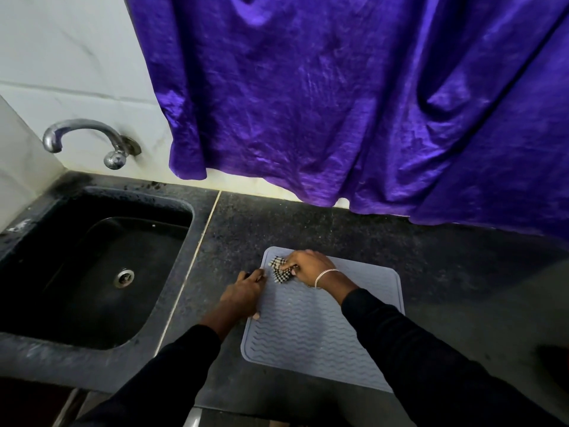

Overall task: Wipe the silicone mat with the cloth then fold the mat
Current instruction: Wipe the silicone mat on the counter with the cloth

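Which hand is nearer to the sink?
Left. The left hand presses the edge of the mat on the side of the sink; the right hand holds the cloth farther away, on the mat.

A grey silicone mat (308,334) lies flat on the dark bench (308,223). The right hand (303,266) grips a checked cloth (280,271) at the mat's far left corner (cloth bunched under the fingers). The left hand (246,291) rests on the mat's left edge, with a black sink (92,266) further left.
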`<action>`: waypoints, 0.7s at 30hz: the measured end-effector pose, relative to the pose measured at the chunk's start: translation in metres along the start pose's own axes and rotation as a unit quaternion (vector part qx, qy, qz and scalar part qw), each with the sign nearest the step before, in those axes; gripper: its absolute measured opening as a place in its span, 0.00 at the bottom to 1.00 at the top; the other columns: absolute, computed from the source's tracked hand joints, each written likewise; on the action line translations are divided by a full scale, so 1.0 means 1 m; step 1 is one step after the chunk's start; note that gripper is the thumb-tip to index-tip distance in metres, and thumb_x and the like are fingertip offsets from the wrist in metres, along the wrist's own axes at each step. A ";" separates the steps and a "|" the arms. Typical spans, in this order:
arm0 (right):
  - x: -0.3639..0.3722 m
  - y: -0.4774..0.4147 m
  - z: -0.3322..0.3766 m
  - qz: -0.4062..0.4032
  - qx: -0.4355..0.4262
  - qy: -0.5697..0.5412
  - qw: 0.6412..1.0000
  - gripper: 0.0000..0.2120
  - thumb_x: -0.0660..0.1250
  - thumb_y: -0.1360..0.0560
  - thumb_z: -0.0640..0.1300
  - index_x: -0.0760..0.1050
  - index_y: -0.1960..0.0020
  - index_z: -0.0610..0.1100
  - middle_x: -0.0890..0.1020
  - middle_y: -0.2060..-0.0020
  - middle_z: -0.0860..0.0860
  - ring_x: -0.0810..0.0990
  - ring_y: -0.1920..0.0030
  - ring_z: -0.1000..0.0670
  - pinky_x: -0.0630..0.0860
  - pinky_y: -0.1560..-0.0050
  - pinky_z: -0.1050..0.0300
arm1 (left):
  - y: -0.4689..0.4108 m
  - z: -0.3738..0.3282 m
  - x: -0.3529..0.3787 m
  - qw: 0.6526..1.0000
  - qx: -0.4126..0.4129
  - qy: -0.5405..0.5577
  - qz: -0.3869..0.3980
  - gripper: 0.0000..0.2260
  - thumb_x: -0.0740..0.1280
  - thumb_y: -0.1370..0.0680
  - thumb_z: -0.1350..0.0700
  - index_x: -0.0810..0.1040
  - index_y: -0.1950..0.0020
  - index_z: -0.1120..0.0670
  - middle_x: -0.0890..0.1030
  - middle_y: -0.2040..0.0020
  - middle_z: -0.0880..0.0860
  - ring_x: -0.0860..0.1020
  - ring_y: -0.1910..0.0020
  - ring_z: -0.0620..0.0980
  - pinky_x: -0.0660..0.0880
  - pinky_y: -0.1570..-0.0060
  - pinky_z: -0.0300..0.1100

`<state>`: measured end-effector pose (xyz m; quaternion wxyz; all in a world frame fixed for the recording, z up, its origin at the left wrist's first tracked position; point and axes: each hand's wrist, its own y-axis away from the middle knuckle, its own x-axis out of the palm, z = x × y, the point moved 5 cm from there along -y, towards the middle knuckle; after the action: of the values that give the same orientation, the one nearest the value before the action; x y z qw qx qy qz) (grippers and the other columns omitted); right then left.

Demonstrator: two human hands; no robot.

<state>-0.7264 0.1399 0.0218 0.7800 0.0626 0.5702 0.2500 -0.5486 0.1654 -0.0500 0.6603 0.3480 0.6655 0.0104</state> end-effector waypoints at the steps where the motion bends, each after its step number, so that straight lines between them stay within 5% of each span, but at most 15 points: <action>1: 0.005 0.000 0.002 0.002 0.000 0.001 1.000 0.22 0.67 0.23 0.40 0.78 0.32 0.57 0.79 0.31 0.53 0.78 0.32 0.46 0.74 0.31 0.51 | 0.001 0.000 0.000 1.000 0.000 0.002 -0.004 0.39 0.72 0.25 0.56 0.55 0.18 0.54 0.52 0.18 0.51 0.60 0.27 0.60 0.74 0.33 0.58; 11: 0.002 0.017 -0.029 0.019 0.027 0.037 0.999 0.20 0.67 0.24 0.41 0.81 0.36 0.57 0.80 0.33 0.53 0.78 0.32 0.47 0.74 0.32 0.54 | 0.005 0.001 -0.004 1.000 -0.011 0.002 -0.001 0.40 0.74 0.26 0.54 0.57 0.19 0.51 0.50 0.18 0.49 0.58 0.25 0.58 0.76 0.37 0.60; 21: 0.004 -0.014 0.022 0.015 0.011 -0.017 1.000 0.19 0.65 0.21 0.41 0.79 0.34 0.57 0.82 0.36 0.49 0.82 0.39 0.44 0.78 0.35 0.50 | 0.009 0.000 -0.005 1.000 -0.026 0.013 -0.004 0.44 0.78 0.31 0.51 0.59 0.20 0.48 0.55 0.21 0.48 0.60 0.27 0.56 0.78 0.42 0.58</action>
<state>-0.7007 0.1341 0.0203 0.7850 0.0838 0.5585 0.2546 -0.5456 0.1696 -0.0414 0.6601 0.3281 0.6751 0.0295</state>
